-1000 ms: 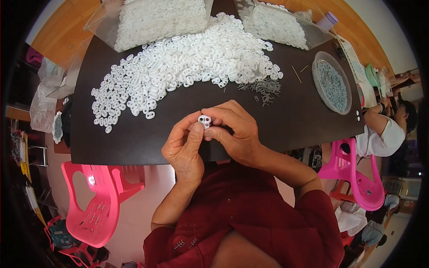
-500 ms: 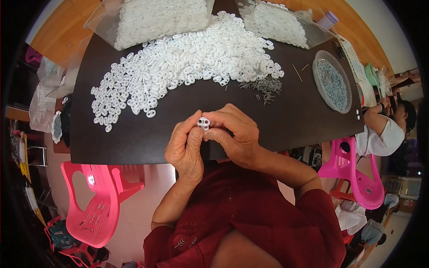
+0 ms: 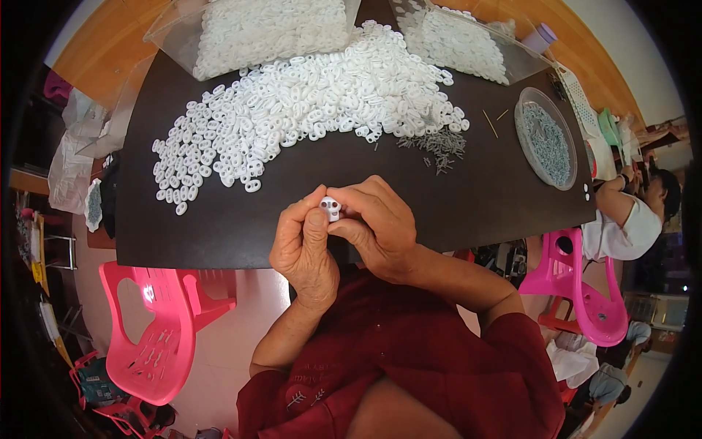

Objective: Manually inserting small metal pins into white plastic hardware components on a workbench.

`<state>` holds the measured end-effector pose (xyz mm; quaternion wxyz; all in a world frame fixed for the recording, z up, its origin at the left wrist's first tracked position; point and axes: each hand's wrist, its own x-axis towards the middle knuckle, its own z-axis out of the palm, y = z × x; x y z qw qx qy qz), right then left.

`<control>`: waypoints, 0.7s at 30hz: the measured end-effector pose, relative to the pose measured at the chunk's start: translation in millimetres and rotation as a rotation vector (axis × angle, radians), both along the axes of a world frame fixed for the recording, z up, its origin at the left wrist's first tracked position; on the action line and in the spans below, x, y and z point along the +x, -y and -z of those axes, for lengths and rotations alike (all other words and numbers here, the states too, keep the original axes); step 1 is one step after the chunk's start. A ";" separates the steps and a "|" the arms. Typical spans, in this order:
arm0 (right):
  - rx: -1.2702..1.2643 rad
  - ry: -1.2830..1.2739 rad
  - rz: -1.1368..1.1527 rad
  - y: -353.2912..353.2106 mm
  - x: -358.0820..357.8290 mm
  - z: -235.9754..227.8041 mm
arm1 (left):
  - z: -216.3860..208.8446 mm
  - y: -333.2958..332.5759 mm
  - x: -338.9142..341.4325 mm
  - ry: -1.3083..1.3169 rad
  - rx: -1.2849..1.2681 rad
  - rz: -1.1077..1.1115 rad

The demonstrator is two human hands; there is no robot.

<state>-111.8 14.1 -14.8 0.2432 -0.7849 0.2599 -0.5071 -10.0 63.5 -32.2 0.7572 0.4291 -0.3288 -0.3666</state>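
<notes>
Between my two hands is a small white plastic piece with two holes, above the near part of the dark table. My left hand pinches it between thumb and fingertips from the left. My right hand grips its right side with thumb and bent forefinger. Whether it is one part or two pressed together I cannot make out. Beyond my hands spreads a large heap of white oval two-holed pieces. A small pile of thin grey pins lies at the heap's right end.
Two clear bins of white pieces stand at the back. To the right are a round clear dish of grey pins and two thin brass-coloured sticks. Pink chairs flank me; another person sits at right.
The white piece has turned a little in my fingers, and my right thumb has shifted left along it. The whole view has moved slightly.
</notes>
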 end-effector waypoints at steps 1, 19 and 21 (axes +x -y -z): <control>0.001 0.001 -0.001 -0.6 -0.1 -0.1 | -0.9 -0.9 0.4 0.001 0.001 -0.001; -0.069 0.088 0.040 -1.1 3.9 8.6 | 5.3 -3.4 -3.6 0.115 -0.075 -0.026; -0.066 0.100 0.045 -1.9 5.3 8.8 | 2.9 -3.8 -3.9 0.101 -0.074 -0.028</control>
